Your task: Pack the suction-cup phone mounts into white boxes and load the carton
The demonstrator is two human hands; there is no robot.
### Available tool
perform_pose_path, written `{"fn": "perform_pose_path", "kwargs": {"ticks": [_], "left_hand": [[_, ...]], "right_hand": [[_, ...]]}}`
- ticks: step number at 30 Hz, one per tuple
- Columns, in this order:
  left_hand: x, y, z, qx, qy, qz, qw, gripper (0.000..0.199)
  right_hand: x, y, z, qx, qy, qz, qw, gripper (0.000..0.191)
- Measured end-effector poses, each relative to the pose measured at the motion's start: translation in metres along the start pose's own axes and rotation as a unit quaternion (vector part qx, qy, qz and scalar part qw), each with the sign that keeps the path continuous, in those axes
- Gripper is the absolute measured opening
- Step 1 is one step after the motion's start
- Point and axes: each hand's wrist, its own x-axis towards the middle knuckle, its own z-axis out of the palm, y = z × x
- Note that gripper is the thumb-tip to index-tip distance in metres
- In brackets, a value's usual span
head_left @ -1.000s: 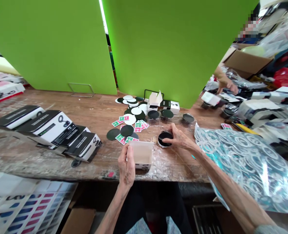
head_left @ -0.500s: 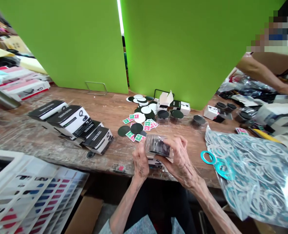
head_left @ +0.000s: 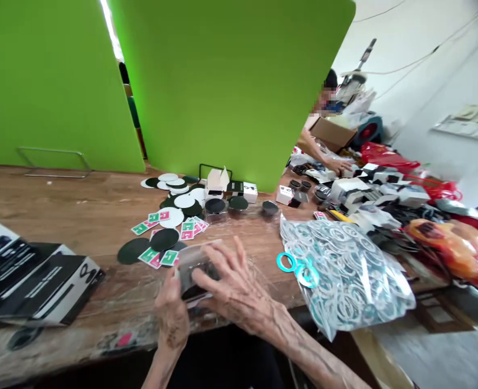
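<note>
My left hand (head_left: 172,310) is closed on the left side of a clear plastic tray (head_left: 186,258), held tilted near the table's front edge. A dark object sits in the tray, partly covered by my fingers; its kind cannot be made out. My right hand (head_left: 239,289) lies over the tray's right side with fingers spread, one fingertip touching the dark contents. Just beyond are black discs (head_left: 165,239) and green-and-pink cards (head_left: 150,256). Several white discs (head_left: 185,200) lie in a loose pile farther back.
Black-and-white boxes (head_left: 40,283) stand at the left. A clear bag of rings (head_left: 344,270) lies right, with teal rings (head_left: 286,262) beside it. Green panels (head_left: 222,92) border the back. A co-worker's hand (head_left: 338,165) is among clutter at the far right.
The view has swung to the right, showing more of the cluttered right side. My right hand has gone from gripping the tray's side to spreading its fingers over it.
</note>
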Motion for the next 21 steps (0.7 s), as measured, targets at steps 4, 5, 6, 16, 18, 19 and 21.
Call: {"fn": "perform_pose_path", "kwargs": {"ticks": [4, 5, 6, 16, 18, 19, 21], "left_hand": [[-0.009, 0.017, 0.001, -0.015, -0.011, -0.002, 1.000, 0.046], [-0.011, 0.019, 0.001, -0.017, -0.017, 0.005, 1.000, 0.046], [-0.014, 0.019, 0.002, -0.025, -0.026, 0.020, 0.999, 0.046], [-0.037, 0.008, -0.016, 0.133, -0.018, 0.309, 0.942, 0.037], [-0.035, 0.013, -0.022, 0.152, -0.038, 0.308, 0.938, 0.030], [-0.033, 0.015, -0.024, 0.155, -0.050, 0.299, 0.940, 0.027], [-0.026, 0.015, -0.028, 0.142, -0.052, 0.256, 0.955, 0.023]], "right_hand": [[-0.030, -0.014, 0.013, 0.014, 0.070, 0.009, 0.997, 0.030], [-0.035, -0.016, 0.015, 0.027, 0.070, 0.010, 0.997, 0.028], [-0.039, -0.017, 0.017, 0.047, 0.069, 0.010, 0.996, 0.028], [-0.029, -0.003, 0.041, 0.583, 0.069, 0.286, 0.757, 0.043], [-0.027, -0.003, 0.048, 0.660, 0.078, 0.272, 0.696, 0.044], [-0.026, -0.003, 0.050, 0.675, 0.082, 0.265, 0.684, 0.043], [-0.025, -0.003, 0.055, 0.675, 0.069, 0.254, 0.689, 0.042]]}}
